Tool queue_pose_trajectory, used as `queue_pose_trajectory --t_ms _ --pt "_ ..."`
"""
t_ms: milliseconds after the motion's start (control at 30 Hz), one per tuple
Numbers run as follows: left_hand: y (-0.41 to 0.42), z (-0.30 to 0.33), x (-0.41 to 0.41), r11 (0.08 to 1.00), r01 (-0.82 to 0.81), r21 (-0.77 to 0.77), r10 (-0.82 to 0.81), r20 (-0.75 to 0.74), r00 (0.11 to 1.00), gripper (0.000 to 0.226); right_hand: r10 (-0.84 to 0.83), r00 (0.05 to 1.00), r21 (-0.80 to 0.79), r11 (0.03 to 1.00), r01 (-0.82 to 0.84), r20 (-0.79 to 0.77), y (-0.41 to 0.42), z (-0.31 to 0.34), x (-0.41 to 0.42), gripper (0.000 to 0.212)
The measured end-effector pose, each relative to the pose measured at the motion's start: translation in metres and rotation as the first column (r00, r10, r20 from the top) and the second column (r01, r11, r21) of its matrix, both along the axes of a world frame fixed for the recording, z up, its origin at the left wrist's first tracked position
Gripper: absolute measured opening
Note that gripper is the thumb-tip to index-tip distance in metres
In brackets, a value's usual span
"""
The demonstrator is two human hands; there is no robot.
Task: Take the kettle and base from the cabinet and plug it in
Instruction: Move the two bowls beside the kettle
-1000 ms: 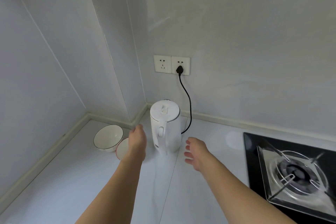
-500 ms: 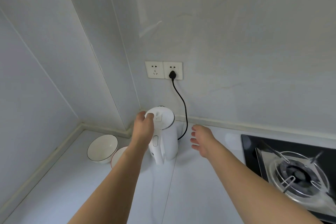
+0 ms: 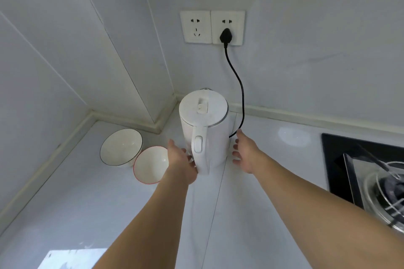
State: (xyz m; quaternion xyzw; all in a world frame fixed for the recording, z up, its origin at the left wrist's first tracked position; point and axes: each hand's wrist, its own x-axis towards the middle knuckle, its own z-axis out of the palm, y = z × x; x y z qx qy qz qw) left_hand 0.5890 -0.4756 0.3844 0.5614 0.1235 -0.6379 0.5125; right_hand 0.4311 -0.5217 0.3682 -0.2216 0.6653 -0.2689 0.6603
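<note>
Left of the kettle (image 3: 204, 124), two bowls (image 3: 121, 147). Our left hand (image 3: 181, 162), fingers loosely spread, touches its handle. Kettle: white, upright, lid shut, near the wall corner. Black cord (image 3: 240, 91) plugged in above. Our right hand (image 3: 246, 152), fingers spread, just beside it. Clear counter (image 3: 273, 159), then stove (image 3: 371, 172).

left hand (image 3: 181, 164): fingers spread, palm down, arm outstretched.
right hand (image 3: 246, 153): fingers loosely splayed, palm facing inward toward the left fingers.
arms: both bare, extended forward.
</note>
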Motion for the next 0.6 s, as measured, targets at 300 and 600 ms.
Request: queue_pose_trajectory --t_ms 300,600 --pt "0.004 -0.02 -0.008 0.993 -0.119 0.002 0.119 -0.043 0.992 0.064 0.107 0.994 -0.054 0.993 -0.109 -0.028 -0.024 -0.013 0.017 0.037" --pt "0.008 -0.016 -0.023 0.967 -0.253 0.016 0.253 -0.023 0.967 0.045 0.096 0.995 -0.027 0.995 -0.096 -0.024 -0.023 -0.011 0.017 0.035"
